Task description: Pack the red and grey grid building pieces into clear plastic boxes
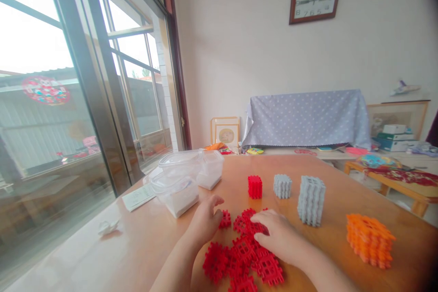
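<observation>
Red plastic interlocking building pieces [242, 248], square with notched edges and openings, lie in a loose heap at the front middle of the table. My left hand [206, 218] is at the heap's left far side, fingers apart and slightly bent. Just beyond its thumb is a single red piece [225, 219]; whether they touch I cannot tell. Over the heap's right side, my right hand [275, 233] reaches in with thumb and fingers apart, close to the red pieces below. Behind the heap stands a small red stack [255, 187] of such pieces.
A short grey stack [282, 186], a taller grey stack [311, 201] and an orange stack [370, 240] stand to the right. Clear plastic boxes [178, 191], a paper booklet [138, 198] and a crumpled wrapper [108, 226] are on the left, near the window.
</observation>
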{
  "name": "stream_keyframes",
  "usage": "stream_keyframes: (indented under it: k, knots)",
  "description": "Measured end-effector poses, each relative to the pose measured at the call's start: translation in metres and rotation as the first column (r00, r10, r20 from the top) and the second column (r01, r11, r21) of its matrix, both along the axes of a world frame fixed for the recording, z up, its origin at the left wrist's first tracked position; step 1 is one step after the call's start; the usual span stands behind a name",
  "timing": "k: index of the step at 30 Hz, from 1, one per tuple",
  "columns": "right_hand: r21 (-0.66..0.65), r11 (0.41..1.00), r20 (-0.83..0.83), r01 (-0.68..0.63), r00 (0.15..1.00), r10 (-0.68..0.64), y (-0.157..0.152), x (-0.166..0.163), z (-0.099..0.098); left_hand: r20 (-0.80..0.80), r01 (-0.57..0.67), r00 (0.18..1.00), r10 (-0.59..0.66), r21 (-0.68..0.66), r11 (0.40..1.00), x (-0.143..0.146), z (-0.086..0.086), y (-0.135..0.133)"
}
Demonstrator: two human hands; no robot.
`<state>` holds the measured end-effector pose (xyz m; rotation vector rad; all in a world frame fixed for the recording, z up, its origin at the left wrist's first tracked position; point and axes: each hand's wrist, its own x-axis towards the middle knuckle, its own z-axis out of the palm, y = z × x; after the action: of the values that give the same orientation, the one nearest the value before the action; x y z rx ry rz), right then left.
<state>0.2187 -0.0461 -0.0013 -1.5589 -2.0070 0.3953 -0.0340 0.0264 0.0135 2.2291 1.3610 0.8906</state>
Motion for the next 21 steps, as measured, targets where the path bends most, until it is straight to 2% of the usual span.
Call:
stream_keyframes:
  k: [3, 6, 8, 10, 12, 14, 16, 18, 21]
  knots:
    - [0.046, 0.999, -0.062, 0.009, 0.998, -0.006, 0.006, 0.001, 0.001, 0.056, 0.022, 0.998, -0.023, 0.007, 1.0, 0.007, 0.002, -0.006]
    - [0.078, 0.992, -0.291, 0.098, 0.954, -0.072, 0.01, -0.001, 0.004, 0.167, 0.075, 0.984, -0.064, -0.059, 0.995, 0.015, 0.002, -0.012]
    - [-0.033, 0.99, -0.517, 0.138, 0.845, -0.135, 0.01, -0.004, 0.008, 0.254, 0.141, 0.961, -0.104, -0.129, 0.982, 0.022, 0.002, -0.017]
    - [-0.188, 0.979, -0.709, 0.081, 0.679, -0.192, 0.008, -0.009, 0.012, 0.343, 0.217, 0.926, -0.156, -0.149, 0.965, 0.028, 0.002, -0.023]
    - [-0.262, 0.965, -0.821, -0.021, 0.53, -0.212, 0.004, -0.015, 0.016, 0.432, 0.308, 0.873, -0.226, -0.129, 0.943, 0.034, 0.002, -0.028]
    - [-0.275, 0.957, -0.87, -0.093, 0.447, -0.207, 0.001, -0.02, 0.018, 0.524, 0.391, 0.805, -0.278, -0.117, 0.913, 0.038, 0.003, -0.033]
    - [-0.293, 0.948, -0.877, -0.124, 0.429, -0.215, -0.001, -0.023, 0.019, 0.596, 0.443, 0.747, -0.294, -0.117, 0.889, 0.041, 0.004, -0.036]
    - [-0.302, 0.946, -0.863, -0.119, 0.456, -0.218, -0.002, -0.024, 0.019, 0.638, 0.469, 0.709, -0.301, -0.107, 0.877, 0.042, 0.007, -0.037]
    - [-0.29, 0.953, -0.821, -0.085, 0.535, -0.202, -0.002, -0.025, 0.017, 0.619, 0.47, 0.716, -0.321, -0.089, 0.878, 0.04, 0.01, -0.039]
